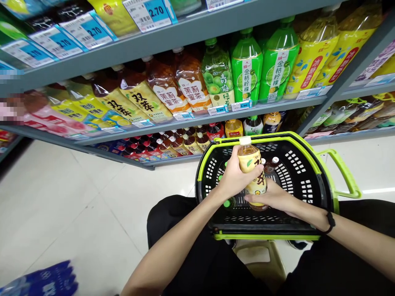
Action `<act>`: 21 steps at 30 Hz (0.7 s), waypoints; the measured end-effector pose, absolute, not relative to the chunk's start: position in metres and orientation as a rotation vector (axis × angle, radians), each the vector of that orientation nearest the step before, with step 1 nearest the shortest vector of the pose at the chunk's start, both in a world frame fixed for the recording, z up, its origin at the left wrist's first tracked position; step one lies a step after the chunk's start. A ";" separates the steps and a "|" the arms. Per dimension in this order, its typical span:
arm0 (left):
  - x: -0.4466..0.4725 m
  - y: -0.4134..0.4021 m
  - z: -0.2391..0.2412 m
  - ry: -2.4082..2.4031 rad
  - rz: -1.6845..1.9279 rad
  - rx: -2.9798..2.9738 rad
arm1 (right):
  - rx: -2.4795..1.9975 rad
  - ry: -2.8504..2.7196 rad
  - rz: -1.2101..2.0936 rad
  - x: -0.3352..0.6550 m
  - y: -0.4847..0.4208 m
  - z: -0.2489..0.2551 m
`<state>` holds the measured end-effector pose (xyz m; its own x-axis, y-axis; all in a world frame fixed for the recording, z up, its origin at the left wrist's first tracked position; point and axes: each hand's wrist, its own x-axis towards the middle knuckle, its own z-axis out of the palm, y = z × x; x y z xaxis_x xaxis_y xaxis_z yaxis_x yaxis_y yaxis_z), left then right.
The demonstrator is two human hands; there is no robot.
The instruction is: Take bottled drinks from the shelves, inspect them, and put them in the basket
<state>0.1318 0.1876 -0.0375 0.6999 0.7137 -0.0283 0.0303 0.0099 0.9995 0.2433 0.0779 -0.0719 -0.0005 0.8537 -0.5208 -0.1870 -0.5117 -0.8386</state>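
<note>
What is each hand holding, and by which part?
Both hold one yellow-labelled, white-capped plastic bottle: the left hand its upper body, the right hand its lower body.

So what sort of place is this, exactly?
It looks like a shop, probably a supermarket's drinks aisle: the shelves are packed with rows of bottles, price tags run along the edges, and there's a black-and-green basket.

Large drink bottles stand in a row on the gray shelf, smaller bottles on the lower shelf beneath; a blue pack lies on the pale tiled floor.
</note>
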 end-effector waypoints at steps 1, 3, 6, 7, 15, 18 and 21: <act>0.132 0.187 -0.037 0.647 0.595 1.479 | -1.469 -0.723 1.635 0.243 0.078 -0.072; 0.132 0.187 -0.037 0.650 0.592 1.479 | -1.481 -0.720 1.636 0.243 0.078 -0.071; 0.131 0.187 -0.036 0.649 0.594 1.487 | -1.497 -0.716 1.633 0.243 0.078 -0.069; 0.131 0.187 -0.036 0.649 0.595 1.490 | -1.498 -0.715 1.631 0.243 0.078 -0.069; 0.131 0.188 -0.042 0.626 0.586 1.452 | -1.483 -0.748 1.623 0.243 0.077 -0.069; 0.131 0.187 -0.042 0.626 0.586 1.449 | -1.489 -0.756 1.621 0.243 0.077 -0.071; 0.131 0.187 -0.039 0.634 0.588 1.436 | -1.476 -0.778 1.617 0.244 0.076 -0.073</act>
